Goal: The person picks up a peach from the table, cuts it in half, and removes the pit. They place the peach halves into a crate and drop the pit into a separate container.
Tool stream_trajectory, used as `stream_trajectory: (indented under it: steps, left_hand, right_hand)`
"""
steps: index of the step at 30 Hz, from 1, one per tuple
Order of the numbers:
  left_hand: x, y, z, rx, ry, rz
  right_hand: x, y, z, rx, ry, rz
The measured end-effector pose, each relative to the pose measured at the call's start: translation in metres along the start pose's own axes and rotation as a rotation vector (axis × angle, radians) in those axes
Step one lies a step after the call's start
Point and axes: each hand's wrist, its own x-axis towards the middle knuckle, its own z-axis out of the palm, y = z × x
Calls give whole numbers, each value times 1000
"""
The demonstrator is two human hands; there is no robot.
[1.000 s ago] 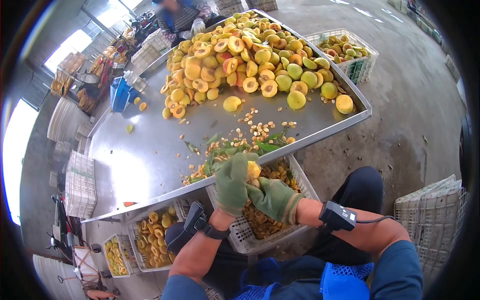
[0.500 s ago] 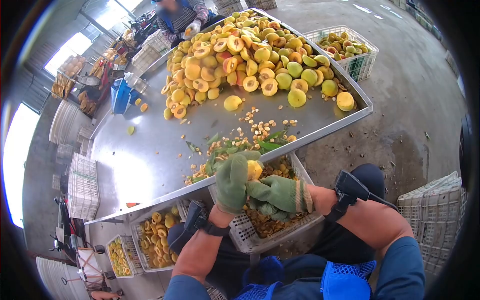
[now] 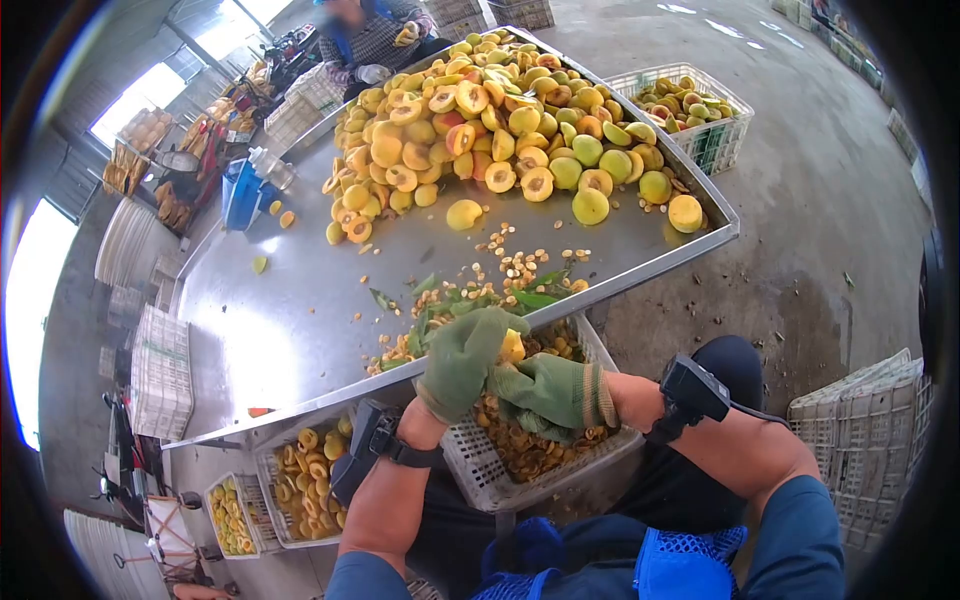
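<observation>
My left hand point(image 3: 465, 365), in a green knit glove, is closed around a yellow peach point(image 3: 512, 347), of which only a small part shows. Pressed close against it from the right is my gloved right hand point(image 3: 557, 392), its fingers curled; what they grip is hidden. Both hands are at the near edge of the metal table point(image 3: 300, 330), above a white crate point(image 3: 480, 478) holding pits and scraps. Just beyond the hands lie loose pits point(image 3: 520, 266) and green leaves point(image 3: 535, 299).
A large heap of whole and halved peaches point(image 3: 470, 120) covers the table's far side. A crate of peaches point(image 3: 740, 118) stands at right, another peach crate point(image 3: 305, 540) at lower left. Stacked crates point(image 3: 870, 440) are at right. Across the table sits a person point(image 3: 375, 45) in gloves.
My hands stay together at the peach, shifted slightly left, with less of the fruit showing. Across the table, the person's gloved hands have moved apart. The view has shifted slightly.
</observation>
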Motion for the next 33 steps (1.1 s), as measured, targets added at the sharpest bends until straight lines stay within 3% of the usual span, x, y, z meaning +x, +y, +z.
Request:
stream_trajectory:
  steps: [6,14,17,18,21,24,27,29,33]
  left_hand:
    - [-9,-7,16,-288,217,247]
    - [-7,-5,-4,-133,-19,241]
    - [-7,-4,-1,-171,4,173]
    - [-7,-4,1,-146,57,237]
    - [-16,-14,14,-118,178,388]
    - [-20,-25,20,-238,156,427]
    - [-22,-22,18,-199,136,371]
    - [-23,-15,16,-27,174,407]
    - [-27,-7,22,-185,172,307]
  right_hand:
    - [-10,-19,-5,327,-116,52]
    - [-9,-8,-1,121,-61,-10]
    - [-12,-12,3,141,-47,-19]
    - [-14,-14,4,145,-39,-25]
    - [-9,-2,-3,422,-243,87]
    - [-7,8,-1,669,-504,94]
    - [-11,6,-1,631,-482,82]
    - [-10,10,-4,742,-564,109]
    - [7,29,-3,1048,-847,130]
